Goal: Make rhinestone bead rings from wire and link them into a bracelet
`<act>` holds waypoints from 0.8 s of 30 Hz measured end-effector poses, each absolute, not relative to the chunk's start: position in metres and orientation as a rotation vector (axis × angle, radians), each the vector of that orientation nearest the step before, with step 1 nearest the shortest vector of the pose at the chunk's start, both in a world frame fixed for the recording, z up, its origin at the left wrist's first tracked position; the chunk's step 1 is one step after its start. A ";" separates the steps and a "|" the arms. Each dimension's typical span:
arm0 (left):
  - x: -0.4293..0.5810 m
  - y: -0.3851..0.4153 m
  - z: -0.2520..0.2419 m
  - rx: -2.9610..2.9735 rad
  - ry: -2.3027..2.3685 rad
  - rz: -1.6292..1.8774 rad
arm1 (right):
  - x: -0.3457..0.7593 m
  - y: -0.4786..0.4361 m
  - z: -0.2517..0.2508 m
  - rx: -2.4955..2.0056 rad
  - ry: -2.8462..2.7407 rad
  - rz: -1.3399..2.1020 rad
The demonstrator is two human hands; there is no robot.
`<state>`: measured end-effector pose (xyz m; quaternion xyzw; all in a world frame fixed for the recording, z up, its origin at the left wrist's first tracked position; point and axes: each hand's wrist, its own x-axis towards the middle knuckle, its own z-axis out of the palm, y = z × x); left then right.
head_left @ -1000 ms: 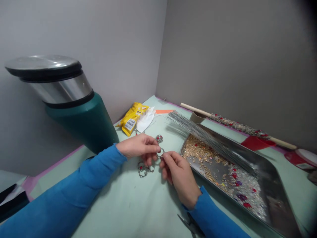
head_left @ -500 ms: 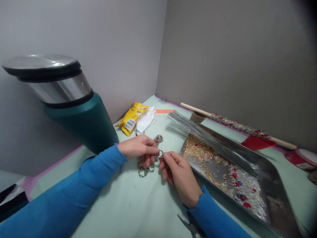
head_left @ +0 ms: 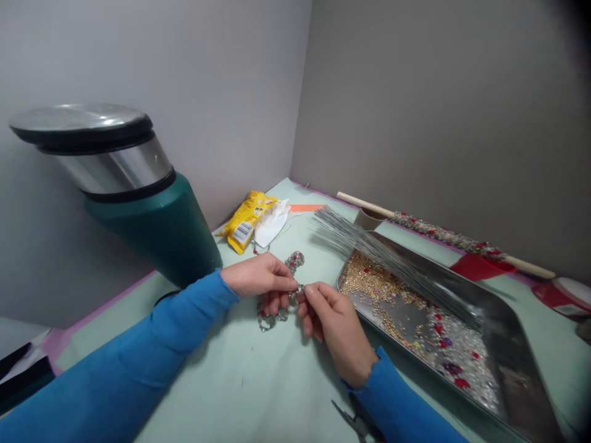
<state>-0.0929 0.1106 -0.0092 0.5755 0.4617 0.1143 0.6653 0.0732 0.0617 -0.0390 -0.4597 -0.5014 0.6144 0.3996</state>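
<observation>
Between my two hands is a beaded wire chain point(head_left: 294, 263) of small silvery loops with red beads. My left hand point(head_left: 265, 280) pinches it between thumb and fingers. From the right, my right hand point(head_left: 330, 314) pinches the same chain close to the left fingertips. Part of the chain trails below my left hand onto the table, and another part lies beyond the fingers. The exact spot where the fingertips meet is small and partly hidden. Pliers point(head_left: 353, 421) lie beneath my right forearm, partly covered.
Right of my hands stands a metal tray point(head_left: 517, 357) with gold, clear, red and purple beads; a bundle of thin wires point(head_left: 369, 243) rests across it. Behind is a wooden rod point(head_left: 362, 205) hung with beaded strands. A green bottle point(head_left: 157, 227) and yellow packet point(head_left: 244, 221) stand left.
My hands stay almost in place. The small loop that stood open between my fingertips now looks narrower, with the fingertips slightly nearer each other.
</observation>
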 end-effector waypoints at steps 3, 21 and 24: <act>-0.093 0.110 -0.008 1.296 1.043 0.281 | 0.073 0.061 -0.040 -1.176 -1.287 1.542; -0.097 0.114 -0.012 2.082 1.686 0.477 | 0.072 0.062 -0.042 -1.200 -1.309 1.543; -0.096 0.114 -0.014 2.107 1.694 0.487 | 0.073 0.062 -0.043 -1.214 -1.332 1.540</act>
